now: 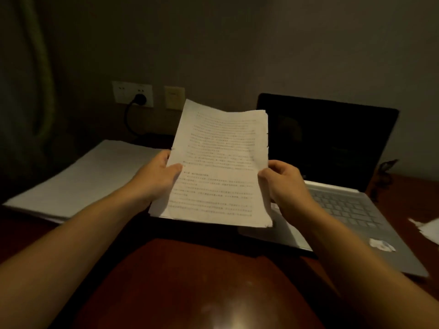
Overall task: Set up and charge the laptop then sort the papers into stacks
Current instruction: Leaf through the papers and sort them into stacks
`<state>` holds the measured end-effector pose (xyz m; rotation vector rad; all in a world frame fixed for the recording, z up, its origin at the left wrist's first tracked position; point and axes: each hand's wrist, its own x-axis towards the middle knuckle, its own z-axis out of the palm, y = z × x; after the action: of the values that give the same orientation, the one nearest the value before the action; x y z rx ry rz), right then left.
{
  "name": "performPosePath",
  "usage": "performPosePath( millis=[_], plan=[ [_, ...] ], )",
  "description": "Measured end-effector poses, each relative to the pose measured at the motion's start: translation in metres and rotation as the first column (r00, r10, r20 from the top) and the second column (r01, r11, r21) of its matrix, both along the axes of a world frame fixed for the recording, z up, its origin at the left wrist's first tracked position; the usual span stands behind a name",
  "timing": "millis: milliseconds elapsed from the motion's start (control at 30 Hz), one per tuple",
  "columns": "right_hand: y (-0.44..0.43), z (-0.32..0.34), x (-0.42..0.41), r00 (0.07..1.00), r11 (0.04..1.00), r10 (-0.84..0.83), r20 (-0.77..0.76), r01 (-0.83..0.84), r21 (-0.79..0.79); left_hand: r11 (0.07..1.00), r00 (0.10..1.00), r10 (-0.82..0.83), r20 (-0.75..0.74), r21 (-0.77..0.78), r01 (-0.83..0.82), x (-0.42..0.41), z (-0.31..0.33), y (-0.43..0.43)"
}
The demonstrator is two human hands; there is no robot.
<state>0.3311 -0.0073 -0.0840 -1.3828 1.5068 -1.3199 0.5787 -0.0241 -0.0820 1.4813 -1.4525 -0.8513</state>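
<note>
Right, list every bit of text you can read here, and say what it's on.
Nothing is clear enough to quote.
On the printed sheets: many lines of print, too blurred to read.
On the laptop keys: legends blurred.
On the screen: dark, faint marks, unreadable.
On the sticker by the keyboard: unreadable.

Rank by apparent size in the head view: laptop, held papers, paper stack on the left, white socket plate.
Laptop
Held papers and paper stack: alike, held ones nearer the camera, so unranked
Socket plate
</note>
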Motion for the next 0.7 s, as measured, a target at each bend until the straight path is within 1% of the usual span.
performPosePath(
  millis=[67,200,333,400,467,533,567,600,633,700],
  plan=[
    [-0.009,0.002,0.028,0.998,0.997,0.055,0.020,-0.056,0.044,0.999,1.000,0.015,0.008,0.050,-0.016,0.030,0.002,-0.003],
    [-0.026,0.002,0.080,0.970,0.970,0.179,0.163,-0.202,0.138,0.991,0.985,0.052,0.164,0.115,-0.071,0.086,0.012,-0.007],
    [-0.037,-0.004,0.126,0.898,0.916,0.320,0.301,-0.374,0.143,0.973,0.955,0.197,0.224,0.073,-0.218,0.128,0.024,-0.013],
    [-0.042,-0.009,0.150,0.879,0.904,0.330,0.345,-0.399,0.153,0.958,0.923,0.258,0.287,0.048,-0.283,0.151,0.023,-0.019],
    [-0.047,-0.014,0.172,0.868,0.890,0.328,0.374,-0.416,0.185,0.947,0.875,0.280,0.394,0.035,-0.319,0.171,0.021,-0.023],
    [-0.053,-0.019,0.189,0.886,0.875,0.334,0.322,-0.418,0.244,0.938,0.817,0.282,0.503,0.037,-0.346,0.186,0.015,-0.026],
    [-0.055,-0.022,0.196,0.905,0.875,0.335,0.261,-0.402,0.270,0.933,0.787,0.282,0.549,0.034,-0.358,0.191,0.011,-0.027],
    [-0.057,-0.024,0.202,0.927,0.883,0.334,0.172,-0.371,0.288,0.930,0.752,0.278,0.597,0.029,-0.366,0.196,0.005,-0.028],
    [-0.059,-0.027,0.206,0.944,0.899,0.328,0.043,-0.326,0.292,0.930,0.714,0.262,0.649,0.028,-0.367,0.200,-0.001,-0.029],
    [-0.064,-0.034,0.212,0.924,0.934,0.308,-0.227,-0.249,0.257,0.930,0.644,0.216,0.734,0.046,-0.365,0.205,-0.012,-0.031]
  ],
)
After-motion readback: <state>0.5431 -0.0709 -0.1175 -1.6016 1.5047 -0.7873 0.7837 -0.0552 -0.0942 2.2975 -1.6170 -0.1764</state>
